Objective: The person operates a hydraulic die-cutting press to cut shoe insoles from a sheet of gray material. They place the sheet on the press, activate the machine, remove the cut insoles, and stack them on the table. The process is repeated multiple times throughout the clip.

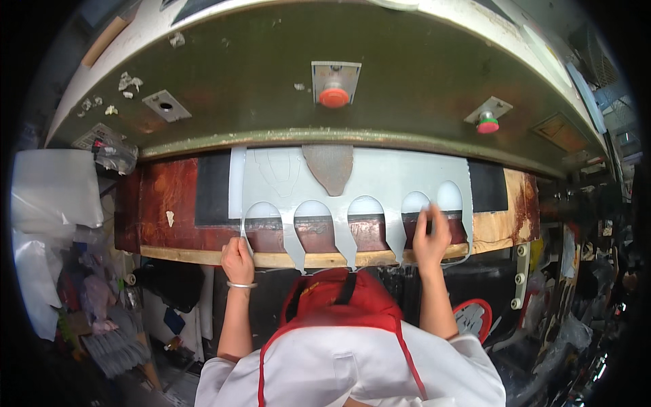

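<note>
A pale grey sheet (pixel 380 178) lies across the work surface, with several arch-shaped openings along its near side and narrow strips hanging between them. My left hand (pixel 237 261), a bangle on its wrist, is closed on the sheet's near left edge. Over the strip between the two rightmost openings is my right hand (pixel 432 241), its thumb and fingers pointing away from me and slightly apart; I see nothing held in it. A brown, tapering shoe-shaped plate (pixel 329 168) rests on the sheet's far part. Left of it, a similar outline is marked on the sheet.
A green machine beam (pixel 258 74) spans the far side, with a red button (pixel 334 97) in its middle and another red-and-green button (pixel 487 123) at right. Black mat (pixel 488 186) shows under the sheet. A wooden edge (pixel 196 256) runs nearest me. Clear plastic sheeting (pixel 54 186) hangs at left.
</note>
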A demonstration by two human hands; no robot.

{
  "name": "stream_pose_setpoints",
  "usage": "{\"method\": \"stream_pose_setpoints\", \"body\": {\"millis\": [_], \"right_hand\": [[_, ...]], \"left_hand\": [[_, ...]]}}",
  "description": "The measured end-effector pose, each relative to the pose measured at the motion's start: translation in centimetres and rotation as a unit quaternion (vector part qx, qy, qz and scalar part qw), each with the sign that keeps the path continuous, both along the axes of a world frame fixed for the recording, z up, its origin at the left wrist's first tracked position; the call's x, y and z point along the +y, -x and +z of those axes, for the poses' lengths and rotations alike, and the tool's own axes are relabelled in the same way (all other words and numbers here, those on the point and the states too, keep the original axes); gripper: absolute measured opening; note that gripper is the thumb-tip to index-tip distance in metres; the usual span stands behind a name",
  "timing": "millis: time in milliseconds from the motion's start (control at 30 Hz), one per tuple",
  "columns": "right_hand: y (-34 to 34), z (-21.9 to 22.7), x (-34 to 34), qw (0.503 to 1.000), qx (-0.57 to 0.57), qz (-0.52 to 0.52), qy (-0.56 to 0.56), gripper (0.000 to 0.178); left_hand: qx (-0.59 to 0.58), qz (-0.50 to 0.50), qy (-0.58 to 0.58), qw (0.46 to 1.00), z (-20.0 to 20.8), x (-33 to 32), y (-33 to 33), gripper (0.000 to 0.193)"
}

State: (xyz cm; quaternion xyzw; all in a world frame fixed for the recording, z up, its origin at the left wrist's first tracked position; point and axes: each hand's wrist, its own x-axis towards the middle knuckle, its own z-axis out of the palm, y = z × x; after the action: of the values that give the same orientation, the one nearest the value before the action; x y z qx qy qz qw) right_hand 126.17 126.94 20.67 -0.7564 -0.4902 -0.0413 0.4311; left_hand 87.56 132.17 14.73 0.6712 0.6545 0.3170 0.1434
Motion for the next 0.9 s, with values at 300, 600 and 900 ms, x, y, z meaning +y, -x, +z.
{"method": "stream_pose_setpoints", "body": {"millis": [300, 600, 900], "right_hand": [[14.1, -1.7, 3.2, 0.971, 0.018, 0.183, 0.152, 0.098], [7.0, 2.9, -3.0, 0.793, 0.552, 0.248, 0.073, 0.105], [5.4, -0.9, -2.5, 0.974, 0.048, 0.177, 0.131, 0.101]], "left_hand": [[0.073, 0.018, 0.110, 0.991, 1.2, -10.1, 2.1, 0.030], [-0.146, 0.047, 0.116, 0.981, 0.3, -16.8, 4.2, 0.034], [-0.076, 0.011, 0.108, 0.991, 1.1, -14.7, 3.3, 0.034]]}}
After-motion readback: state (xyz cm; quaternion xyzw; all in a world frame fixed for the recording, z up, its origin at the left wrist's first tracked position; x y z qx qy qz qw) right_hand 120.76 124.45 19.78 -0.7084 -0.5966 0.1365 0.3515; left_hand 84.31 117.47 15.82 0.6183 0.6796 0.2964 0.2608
